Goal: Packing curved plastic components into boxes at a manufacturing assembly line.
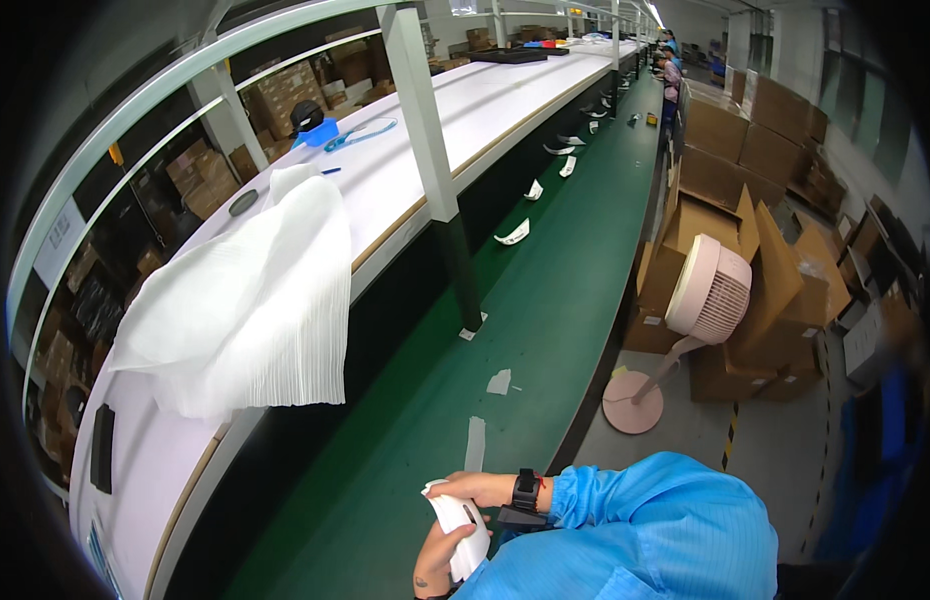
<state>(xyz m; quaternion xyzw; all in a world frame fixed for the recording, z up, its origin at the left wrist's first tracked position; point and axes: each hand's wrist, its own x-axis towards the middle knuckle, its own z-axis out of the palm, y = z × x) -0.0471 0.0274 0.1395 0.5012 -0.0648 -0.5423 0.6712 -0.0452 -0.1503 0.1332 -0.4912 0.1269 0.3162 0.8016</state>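
Observation:
Low in the view, just in front of my body, I hold a white curved plastic part (451, 513) with a small dark slot in its side. My left hand (437, 553) grips it from below and the left, the thumb pressed across its face. From the right, my right hand (477, 487) closes over its upper end. The part is tilted above the green conveyor belt (425, 440), and my fingers cover some of it. Further up the belt lie similar white curved parts (513, 233), spaced in a line. Strips of clear tape (475, 444) stick to the belt just beyond my hands.
Left of the belt runs a long white table (385, 190) with a stack of white foam sheets (255, 290), a blue bin (320, 132) and a metal post (420, 110). On the right stand a pink fan (710, 290) and cardboard boxes (770, 125). Other people (671, 75) sit far along the belt.

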